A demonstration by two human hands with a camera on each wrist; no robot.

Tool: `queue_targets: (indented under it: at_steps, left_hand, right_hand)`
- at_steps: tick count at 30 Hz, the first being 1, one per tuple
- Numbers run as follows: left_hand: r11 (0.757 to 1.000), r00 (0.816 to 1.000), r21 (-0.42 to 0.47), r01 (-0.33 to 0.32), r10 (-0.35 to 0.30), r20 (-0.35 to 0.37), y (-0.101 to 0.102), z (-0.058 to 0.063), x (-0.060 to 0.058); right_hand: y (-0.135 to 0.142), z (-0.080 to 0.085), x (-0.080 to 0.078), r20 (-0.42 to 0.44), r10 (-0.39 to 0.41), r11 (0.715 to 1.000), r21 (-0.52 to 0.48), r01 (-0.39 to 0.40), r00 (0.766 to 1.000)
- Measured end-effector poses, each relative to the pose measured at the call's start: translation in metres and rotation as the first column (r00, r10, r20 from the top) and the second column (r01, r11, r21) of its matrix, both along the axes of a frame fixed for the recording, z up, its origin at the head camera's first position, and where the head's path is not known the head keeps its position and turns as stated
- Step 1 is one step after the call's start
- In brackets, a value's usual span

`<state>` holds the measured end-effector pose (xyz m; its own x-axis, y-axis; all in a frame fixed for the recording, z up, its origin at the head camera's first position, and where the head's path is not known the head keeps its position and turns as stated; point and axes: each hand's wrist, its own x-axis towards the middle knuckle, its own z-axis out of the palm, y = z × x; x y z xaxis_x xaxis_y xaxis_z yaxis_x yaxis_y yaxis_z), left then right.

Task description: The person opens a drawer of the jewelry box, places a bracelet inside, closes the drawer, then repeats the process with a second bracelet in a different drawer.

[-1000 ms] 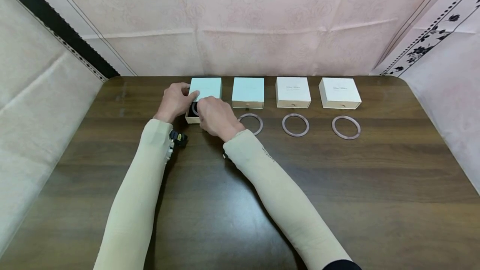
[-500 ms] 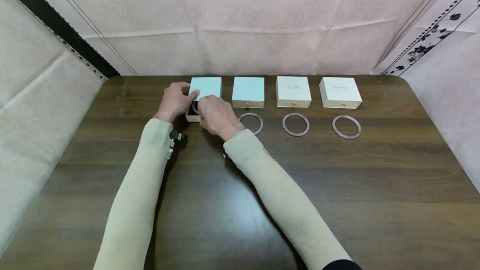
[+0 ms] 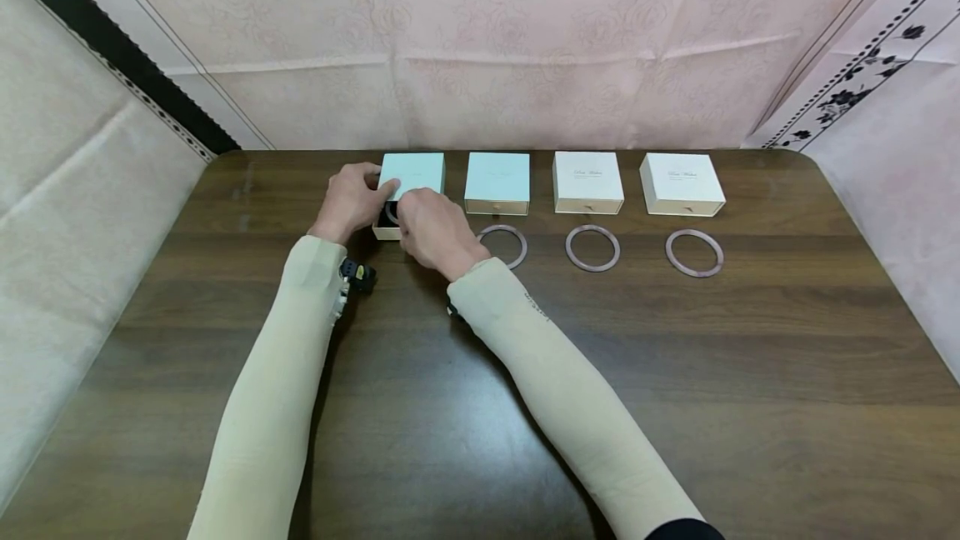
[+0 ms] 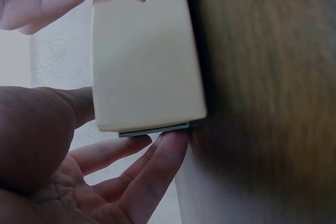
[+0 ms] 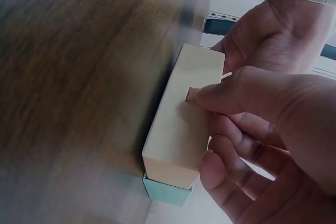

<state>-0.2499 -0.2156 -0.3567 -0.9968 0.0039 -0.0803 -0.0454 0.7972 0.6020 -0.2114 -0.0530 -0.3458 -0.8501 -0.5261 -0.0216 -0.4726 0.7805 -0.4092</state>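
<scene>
In the upper frame, the right hand point(image 3: 435, 227) pinches the tan tab point(image 5: 192, 95) of a part-open cream drawer point(image 5: 181, 129) holding a pale ring point(image 3: 389, 213); the left hand point(image 3: 349, 200) grips its turquoise sleeve point(image 3: 414, 171). Rightward, three closed boxes point(image 3: 588, 173) stand behind lilac rings point(image 3: 592, 228), one partly hidden.

pale green left sleeve point(image 3: 251, 415), matching right sleeve point(image 3: 573, 402) with dark markings point(image 3: 536, 304), black band point(image 3: 684, 530) at its near end, black yellow-patched left wrist device point(image 3: 358, 275)

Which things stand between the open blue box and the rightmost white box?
The head view shows a second blue box, then another white box.
</scene>
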Motion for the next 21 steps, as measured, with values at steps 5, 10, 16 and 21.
queue_targets:
  at_steps: [5,10,16,21]
  left_hand:
    - [1.0,1.0,-0.002,-0.003,0.003,-0.007,0.0003,-0.0002,-0.0004]
    - [1.0,1.0,-0.007,-0.002,0.001,-0.011,0.0006,-0.0001,-0.0001]
    - [1.0,1.0,-0.005,-0.002,0.002,-0.01,0.0003,-0.0003,0.0002]
    - [1.0,1.0,0.0,-0.004,0.004,-0.007,0.0001,-0.0002,0.0004]
  right_hand:
    - [-0.0002,-0.0011,-0.0005,-0.011,-0.005,1.0,-0.005,0.005,1.0]
    - [0.0001,-0.0023,-0.0011,-0.029,-0.013,1.0,-0.016,0.013,1.0]
    - [-0.0001,-0.0041,-0.0018,-0.038,-0.023,0.999,-0.031,0.022,0.999]
    - [-0.0002,-0.0051,-0.0021,-0.042,-0.025,0.999,-0.043,0.023,0.999]
